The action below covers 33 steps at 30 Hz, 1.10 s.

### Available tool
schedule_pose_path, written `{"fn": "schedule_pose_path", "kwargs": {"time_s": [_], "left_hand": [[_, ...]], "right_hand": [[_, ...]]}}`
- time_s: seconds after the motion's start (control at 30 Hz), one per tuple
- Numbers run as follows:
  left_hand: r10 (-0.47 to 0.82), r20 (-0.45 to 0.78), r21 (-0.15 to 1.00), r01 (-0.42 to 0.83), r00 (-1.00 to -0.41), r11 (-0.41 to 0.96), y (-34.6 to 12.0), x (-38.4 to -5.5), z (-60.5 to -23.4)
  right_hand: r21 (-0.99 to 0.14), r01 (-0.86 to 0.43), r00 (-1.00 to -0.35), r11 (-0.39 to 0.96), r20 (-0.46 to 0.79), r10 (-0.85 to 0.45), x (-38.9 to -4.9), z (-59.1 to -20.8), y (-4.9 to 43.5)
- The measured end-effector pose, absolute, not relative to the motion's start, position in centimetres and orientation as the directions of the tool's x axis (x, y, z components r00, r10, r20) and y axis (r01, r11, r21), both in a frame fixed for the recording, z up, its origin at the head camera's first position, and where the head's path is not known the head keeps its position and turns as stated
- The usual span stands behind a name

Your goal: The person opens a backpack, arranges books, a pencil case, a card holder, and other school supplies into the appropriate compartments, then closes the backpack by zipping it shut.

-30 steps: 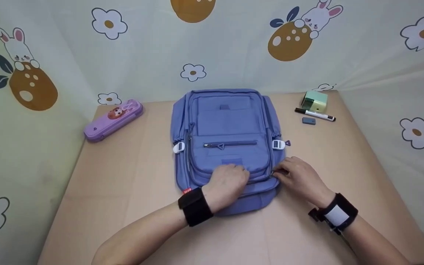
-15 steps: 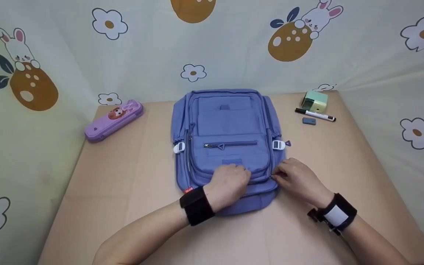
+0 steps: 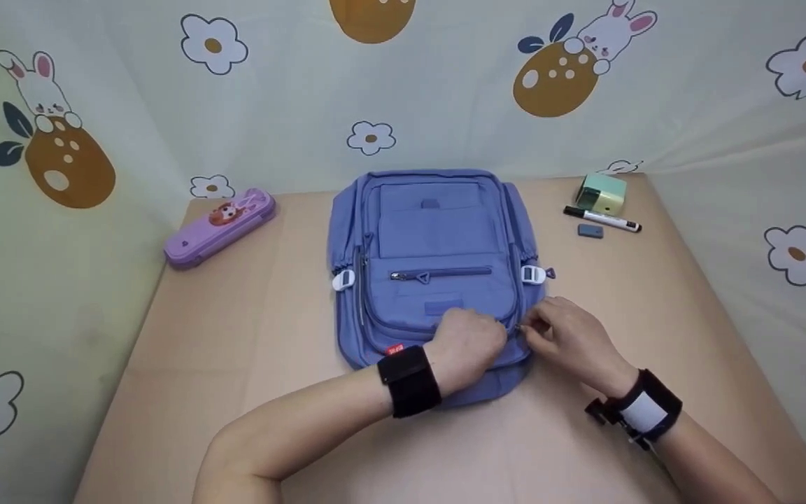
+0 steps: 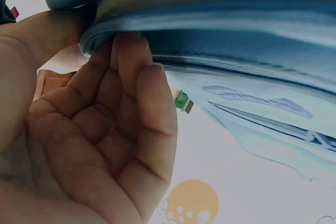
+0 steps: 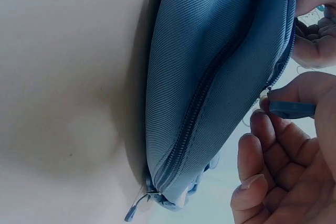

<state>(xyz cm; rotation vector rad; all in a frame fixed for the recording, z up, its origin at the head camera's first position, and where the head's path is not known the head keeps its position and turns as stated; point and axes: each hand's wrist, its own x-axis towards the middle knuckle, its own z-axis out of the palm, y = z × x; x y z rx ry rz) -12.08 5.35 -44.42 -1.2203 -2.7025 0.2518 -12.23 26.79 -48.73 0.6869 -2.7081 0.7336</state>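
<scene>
A blue-purple backpack point(image 3: 438, 231) lies on the table, its front pocket facing up. Low on its right side, my right hand point(image 3: 574, 343) pinches a zipper pull point(image 5: 291, 109) between thumb and forefinger, while its other fingers are loosely curled. Close beside it, my left hand point(image 3: 469, 350) grips the fabric edge along the same zipper, knuckles up. The left wrist view shows the left fingertips point(image 4: 131, 45) curled at the folded edge point(image 4: 210, 22) of the bag. A second zipper point(image 5: 202, 98) runs along the bag's side in the right wrist view.
A purple pencil case point(image 3: 221, 229) lies at the back left of the table point(image 3: 235, 350). At the back right are a green sharpener point(image 3: 602, 193), a black-and-white marker point(image 3: 602, 219) and a small blue eraser point(image 3: 590, 231). Patterned curtains point(image 3: 270, 105) surround the table.
My left hand has moved right along the bag's lower edge, closer to the right hand, and the red tag shows more. The right hand stays at the zipper pull with small shifts.
</scene>
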Motion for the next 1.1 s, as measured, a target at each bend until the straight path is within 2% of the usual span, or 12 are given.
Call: {"fn": "schedule_pose_path", "kwargs": {"time_s": [0.2,0.33,0.77,0.97,1.1], "left_hand": [[0.741,0.045,-0.231,0.714,-0.670,0.660,5.6,-12.0,-44.3],[0.751,0.055,-0.234,0.723,-0.658,0.650,5.3,-12.1,-44.3],[0.746,0.073,-0.207,0.721,-0.662,0.661,5.0,-12.1,-44.8],[0.742,0.061,-0.138,0.731,-0.668,0.669,5.0,-12.4,-44.5],[0.721,0.047,-0.095,0.715,-0.692,0.693,5.8,-12.7,-43.6]], "right_hand": [[-0.391,-0.496,-0.862,0.775,0.329,-0.386,-12.5,-48.6,27.1],[-0.376,-0.477,-0.874,0.795,0.299,-0.383,-13.0,-48.5,27.4],[-0.324,-0.434,-0.896,0.841,0.254,-0.365,-16.6,-49.2,27.8],[-0.361,-0.416,-0.907,0.834,0.232,-0.352,-16.5,-49.0,28.2],[-0.403,-0.394,-0.918,0.826,0.217,-0.332,-16.2,-48.6,28.3]]}}
